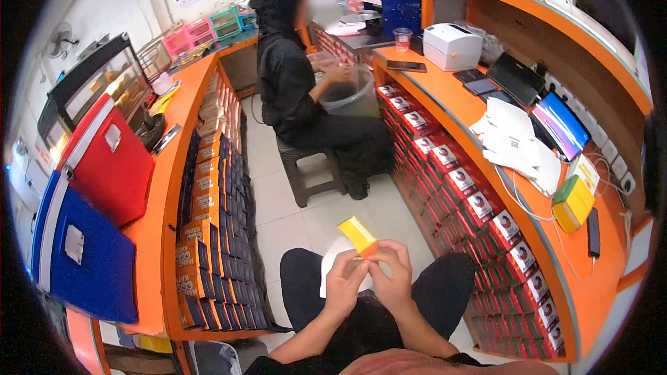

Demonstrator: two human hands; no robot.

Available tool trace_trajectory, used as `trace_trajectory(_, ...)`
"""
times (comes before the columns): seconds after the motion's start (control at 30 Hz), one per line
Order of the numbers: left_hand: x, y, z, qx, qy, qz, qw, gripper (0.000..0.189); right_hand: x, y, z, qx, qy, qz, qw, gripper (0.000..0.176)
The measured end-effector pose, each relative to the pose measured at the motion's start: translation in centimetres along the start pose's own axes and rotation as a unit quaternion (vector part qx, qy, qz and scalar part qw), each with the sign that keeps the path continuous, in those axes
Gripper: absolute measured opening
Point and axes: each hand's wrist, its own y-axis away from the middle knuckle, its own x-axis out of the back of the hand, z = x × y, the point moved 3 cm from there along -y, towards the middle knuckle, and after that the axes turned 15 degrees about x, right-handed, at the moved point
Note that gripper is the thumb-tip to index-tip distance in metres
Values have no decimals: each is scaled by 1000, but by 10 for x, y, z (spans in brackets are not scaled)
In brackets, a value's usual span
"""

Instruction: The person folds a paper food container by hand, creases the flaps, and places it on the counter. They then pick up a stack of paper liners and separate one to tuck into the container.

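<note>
Small box (pixel 357 233): held up above the lap (pixel 369 316), yellow body tilted away, orange end nearest the fingers.
Left hand (pixel 344 282): closed to a pinch, thumb and fingertips on the orange end.
Right hand (pixel 391 275): likewise nearly closed, fingertips meeting the same end from the other side.
Card: thin and very light by the look of it, stiff along the folds, likely to dent under a hard squeeze; probably more dry than slippery.
Hold: best taken lightly by the side edges close to the orange end, with little pressure on the broad yellow face.
White sheet (pixel 326 269): beside the left hand, partly hidden.
Tub (pixel 368 87): clear-walled, greenish low down, contents too blurred to name; worked over by a seated person (pixel 288 83).
Glass case (pixel 114 83): yellowish items inside, not identifiable.
Cool boxes: one red (pixel 118 173), one blue (pixel 94 271), insides not visible.
Bin (pixel 221 353): under the counter (pixel 167 167), crumpled clear plastic within.
Cup (pixel 401 39): see-through, reddish markings, contents uncertain.
</note>
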Motion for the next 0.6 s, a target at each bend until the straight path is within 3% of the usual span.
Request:
trace_trajectory(0.13, 13, -6, -20, 70, 49, 37, 996, 19, -2, 10, 6, -8, 6, -26, 1000, 31)
trace_trajectory(0.3, 35, -12, -23, 10, 55, 106, 993, 12, 3, 22, 12, 14, 73, -149, 986, 46)
trace_trajectory(0.43, 25, -10, -10, -8, 97, 86, 992, 14, 5, 38, 22, -37, 21, -104, 994, 37)
trace_trajectory(0.6, 11, -4, -4, -16, 28, 73, 997, 14, 8, 36, 28, -23, 0, -24, 999, 25)
